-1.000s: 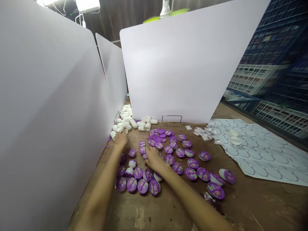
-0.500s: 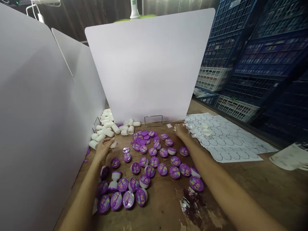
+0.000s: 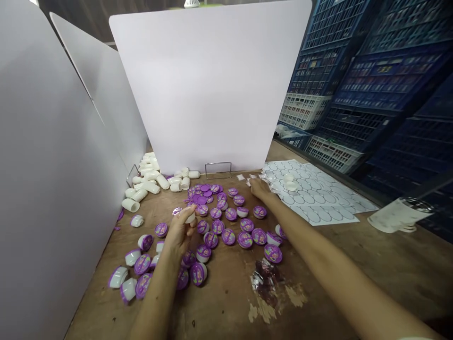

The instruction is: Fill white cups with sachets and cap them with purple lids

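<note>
My left hand (image 3: 181, 230) is closed round a small white cup (image 3: 191, 218), over the left middle of the table. Purple-lidded white cups (image 3: 245, 240) with printed tops lie around it, several partly hidden behind my left forearm. Far forward, my right hand (image 3: 260, 189) has its fingers bent down among small clear packets (image 3: 252, 177); what they pinch, if anything, is hidden. Loose purple lids (image 3: 199, 200) lie in a pile between the hands. At the back left is a heap of white cups (image 3: 151, 187), some nested in stacks.
A white panel (image 3: 212, 89) stands at the back, and another (image 3: 71, 141) along the left. Sheets printed with ovals (image 3: 318, 203) lie at right beside a white mug (image 3: 398, 215) on its side. Dark shiny packets (image 3: 265, 281) lie near the front. Blue crates (image 3: 382, 89) are stacked beyond.
My left hand has moved right and towards me from the white heap, carrying the white cup. My right hand stays by the clear packets. The head view has shifted.
</note>
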Available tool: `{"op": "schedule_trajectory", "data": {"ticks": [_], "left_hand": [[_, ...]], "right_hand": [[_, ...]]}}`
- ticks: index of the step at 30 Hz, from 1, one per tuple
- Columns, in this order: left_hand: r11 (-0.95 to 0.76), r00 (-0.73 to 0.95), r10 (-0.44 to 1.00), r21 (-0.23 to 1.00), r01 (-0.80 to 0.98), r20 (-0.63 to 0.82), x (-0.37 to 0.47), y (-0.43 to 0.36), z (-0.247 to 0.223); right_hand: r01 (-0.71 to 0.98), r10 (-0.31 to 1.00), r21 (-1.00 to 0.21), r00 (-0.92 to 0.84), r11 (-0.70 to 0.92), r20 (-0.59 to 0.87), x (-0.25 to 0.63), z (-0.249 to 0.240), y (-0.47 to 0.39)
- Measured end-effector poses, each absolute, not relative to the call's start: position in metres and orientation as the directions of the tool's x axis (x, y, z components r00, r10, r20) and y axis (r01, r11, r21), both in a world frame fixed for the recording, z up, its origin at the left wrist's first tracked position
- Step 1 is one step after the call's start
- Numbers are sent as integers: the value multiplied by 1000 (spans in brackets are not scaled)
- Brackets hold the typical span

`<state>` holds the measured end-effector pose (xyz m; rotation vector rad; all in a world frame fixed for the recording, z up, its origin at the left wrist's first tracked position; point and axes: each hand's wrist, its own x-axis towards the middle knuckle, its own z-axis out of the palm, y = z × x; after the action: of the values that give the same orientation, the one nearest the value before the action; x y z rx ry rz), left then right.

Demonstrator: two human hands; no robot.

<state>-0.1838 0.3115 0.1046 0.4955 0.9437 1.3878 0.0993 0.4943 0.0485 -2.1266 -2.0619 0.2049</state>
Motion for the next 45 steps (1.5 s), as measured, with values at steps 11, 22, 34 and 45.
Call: {"op": "schedule_trajectory", "data": {"ticks": [11,22,34,45], "left_hand": [[86,-62,991,926,-367,-117,-135,297,72],[148,153,983,937,-318,-103,-121,259,62],[256,22,962,872,-417,-272,-137,250,71],[190,-139,955,898,-398,-264,-159,248,64]], "right_hand": [[671,939,-675,-99,308,330,42,94,392],[328,915,-893,-360,308,183,37,99,241],[916,920,-299,-336,268,-203,65,44,214],[890,935,-346,-345,295,-89,68,36,231]]}}
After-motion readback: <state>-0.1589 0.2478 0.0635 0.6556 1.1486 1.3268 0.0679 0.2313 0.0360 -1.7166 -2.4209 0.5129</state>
